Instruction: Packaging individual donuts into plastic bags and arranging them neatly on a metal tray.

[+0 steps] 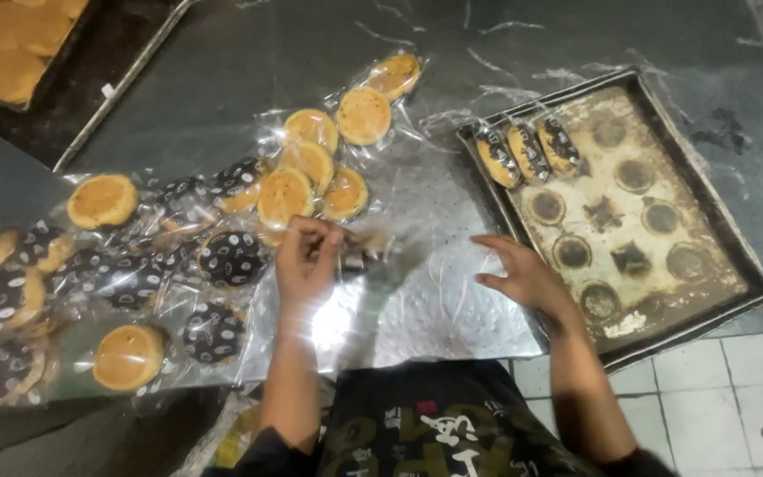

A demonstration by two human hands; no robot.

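Honestly, your left hand (308, 256) pinching that wrapped cake (359, 252) looks loose; it could slip while your open right hand (523, 276) hovers.

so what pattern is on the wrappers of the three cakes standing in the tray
Black with small white oval marks, over golden-brown cakes. The wrapped cakes in the baking tray show best in the head view.

3 wrapped pastries (528, 151) on 1 tray (708, 212); approx. 20 more (overlapping, uncertain) on table (434, 291).
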